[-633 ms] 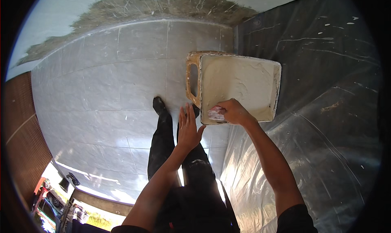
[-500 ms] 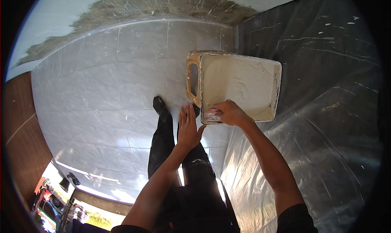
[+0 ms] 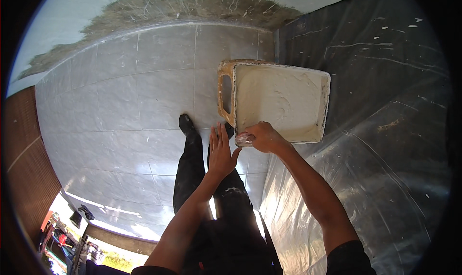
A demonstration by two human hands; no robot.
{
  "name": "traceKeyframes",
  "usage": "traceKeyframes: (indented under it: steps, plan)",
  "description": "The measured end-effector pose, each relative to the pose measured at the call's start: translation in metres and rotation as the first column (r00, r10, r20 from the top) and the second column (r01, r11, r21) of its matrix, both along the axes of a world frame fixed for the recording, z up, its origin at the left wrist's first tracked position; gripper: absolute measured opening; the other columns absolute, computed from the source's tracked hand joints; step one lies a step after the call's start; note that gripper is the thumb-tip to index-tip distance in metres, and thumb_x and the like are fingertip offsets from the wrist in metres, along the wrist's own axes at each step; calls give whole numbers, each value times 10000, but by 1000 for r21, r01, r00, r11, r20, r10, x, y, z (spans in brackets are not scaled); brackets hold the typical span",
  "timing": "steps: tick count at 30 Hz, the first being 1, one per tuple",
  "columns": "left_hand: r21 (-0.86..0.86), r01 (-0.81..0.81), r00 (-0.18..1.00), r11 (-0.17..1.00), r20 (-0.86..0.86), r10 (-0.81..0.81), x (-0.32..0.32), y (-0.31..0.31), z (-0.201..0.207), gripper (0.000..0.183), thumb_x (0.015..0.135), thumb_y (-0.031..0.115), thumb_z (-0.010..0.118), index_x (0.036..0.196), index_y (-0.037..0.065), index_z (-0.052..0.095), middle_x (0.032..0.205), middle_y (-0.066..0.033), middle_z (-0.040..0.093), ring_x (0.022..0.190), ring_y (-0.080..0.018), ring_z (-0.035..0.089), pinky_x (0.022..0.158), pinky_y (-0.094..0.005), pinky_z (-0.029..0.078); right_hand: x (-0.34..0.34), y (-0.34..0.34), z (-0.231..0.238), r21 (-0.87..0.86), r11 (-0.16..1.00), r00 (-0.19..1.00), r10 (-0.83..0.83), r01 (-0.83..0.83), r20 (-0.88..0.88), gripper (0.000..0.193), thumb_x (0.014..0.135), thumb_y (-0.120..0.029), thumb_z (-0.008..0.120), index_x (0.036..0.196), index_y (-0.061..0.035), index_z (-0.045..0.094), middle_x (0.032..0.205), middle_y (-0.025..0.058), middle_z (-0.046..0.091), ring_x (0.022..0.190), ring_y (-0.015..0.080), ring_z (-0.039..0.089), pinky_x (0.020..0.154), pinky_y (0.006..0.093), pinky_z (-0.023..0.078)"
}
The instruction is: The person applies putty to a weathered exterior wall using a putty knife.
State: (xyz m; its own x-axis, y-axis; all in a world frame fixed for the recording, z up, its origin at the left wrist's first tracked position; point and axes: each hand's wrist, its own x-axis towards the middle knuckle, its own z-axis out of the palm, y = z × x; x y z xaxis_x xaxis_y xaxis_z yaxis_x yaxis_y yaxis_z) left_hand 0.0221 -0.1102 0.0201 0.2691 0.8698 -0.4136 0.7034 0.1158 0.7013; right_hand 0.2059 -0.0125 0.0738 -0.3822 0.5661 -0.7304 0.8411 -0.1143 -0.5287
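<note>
A white-rimmed rectangular tub stands in front of me, holding smooth cream-coloured paste. My right hand reaches over its near left corner, fingers closed around a small hand tool with a reddish, paste-smeared surface. The tool's working edge is hidden, so its exact kind does not show. Just left of that corner is my left hand, fingers stretched out and thumb apart, holding nothing. Its thumb comes close to the tub's corner; whether they touch I cannot tell.
Under the tub's left side shows a tan, spattered support with a long slot. Grey tiles cover the floor. Plastic sheeting with pale splashes hangs at right. A rough, stained wall strip runs along the back. My legs are below.
My right hand and the tool have shifted slightly left and nearer, to the tub's near left corner. My left hand stays open, almost in place.
</note>
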Motion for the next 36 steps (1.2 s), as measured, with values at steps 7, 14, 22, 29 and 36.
traceKeyframes:
  steps: [7, 14, 22, 29, 36]
  plan:
    - [16, -1, 999, 1000, 52, 0, 3, 7, 2, 1027, 886, 285, 732, 1558, -94, 55, 1628, -334, 100, 1506, -540, 48, 1220, -587, 127, 3, 5, -2, -52, 999, 1000, -7, 6, -13, 290, 876, -71, 616, 1134, -115, 741, 1047, 198, 721, 976, 381, 685, 882, 436, 543]
    - [35, 49, 995, 998, 82, -52, -2, 8, 9, 1100, 843, 326, 765, 1564, -87, 45, 1630, -335, 93, 1513, -529, 38, 1228, -571, 91, 22, 8, -14, -231, 952, 965, -233, 202, -118, 299, 886, -62, 667, 1178, -85, 726, 1037, 165, 744, 904, 274, 713, 842, 360, 542]
    - [102, 81, 990, 991, 106, -92, -13, 17, 50, 1087, 844, 297, 714, 1580, -56, -4, 1650, -303, 53, 1532, -489, 9, 1238, -547, 65, 94, -34, 7, -537, 458, 440, -881, 708, -173, 285, 927, -17, 653, 1210, 13, 679, 1035, 35, 715, 895, 108, 641, 819, 287, 511]
    - [217, 73, 984, 973, 142, -105, -1, 61, 141, 1030, 871, 276, 674, 1570, -81, 6, 1631, -335, 72, 1522, -512, 12, 1230, -555, 75, 89, -89, 66, -713, 63, -344, -844, 698, -411, 350, 905, 0, 641, 1254, 16, 607, 1071, 4, 665, 957, 131, 649, 903, 293, 526]
    - [426, 37, 963, 904, 226, -146, 21, 127, 231, 984, 895, 252, 650, 1562, -101, 17, 1622, -356, 86, 1526, -497, 51, 1235, -541, 61, 49, -86, 141, -837, 106, -662, -561, 537, -497, 554, 895, -61, 639, 1426, -51, 485, 1348, 115, 616, 1224, 313, 611, 1029, 489, 507]
